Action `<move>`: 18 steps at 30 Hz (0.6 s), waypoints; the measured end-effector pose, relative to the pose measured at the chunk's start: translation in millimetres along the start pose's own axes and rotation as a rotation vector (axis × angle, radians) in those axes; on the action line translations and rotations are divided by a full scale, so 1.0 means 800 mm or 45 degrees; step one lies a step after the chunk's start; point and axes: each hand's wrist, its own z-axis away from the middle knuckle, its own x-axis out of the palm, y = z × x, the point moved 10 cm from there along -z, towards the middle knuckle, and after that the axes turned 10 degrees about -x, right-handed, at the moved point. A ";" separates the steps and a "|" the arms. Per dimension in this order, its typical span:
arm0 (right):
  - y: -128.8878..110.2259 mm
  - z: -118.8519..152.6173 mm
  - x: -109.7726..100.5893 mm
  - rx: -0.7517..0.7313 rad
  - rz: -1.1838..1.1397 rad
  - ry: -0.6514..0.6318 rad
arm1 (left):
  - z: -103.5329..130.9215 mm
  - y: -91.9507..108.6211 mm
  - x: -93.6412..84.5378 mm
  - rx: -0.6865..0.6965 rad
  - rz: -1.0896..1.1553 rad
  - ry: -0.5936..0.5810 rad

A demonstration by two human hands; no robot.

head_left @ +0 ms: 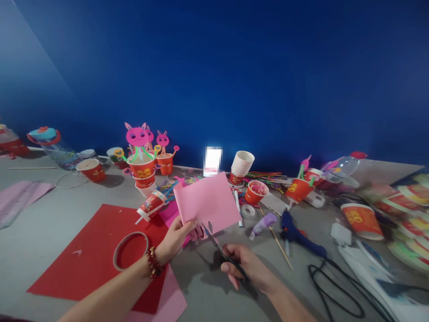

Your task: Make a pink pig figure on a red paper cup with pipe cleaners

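Observation:
My left hand [182,235], with a beaded bracelet at the wrist, grips the lower left edge of a sheet of pink paper [211,201]. The sheet is raised off the table and curls over at its left side. In my right hand [239,264] is a pair of black-handled scissors [217,246], fingers wrapped round the handles. The blades are slightly apart and point up at the paper's lower edge, close to my left fingers. Whether they touch the paper I cannot tell. Beneath the left forearm lie a red sheet [83,241] and a roll of tape [115,257].
Decorated paper cups [142,167] with pink animal faces stand behind on the left. Behind the paper is a cup stack [243,163]. To the right lie a glue stick [263,225], a blue glue gun [298,235], a wooden stick [279,243] and a looped black cable [317,286]. A blue wall [214,80] closes the back.

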 end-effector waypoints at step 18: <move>0.005 0.001 -0.001 0.060 -0.039 -0.003 | 0.002 0.005 0.003 -0.061 -0.036 -0.002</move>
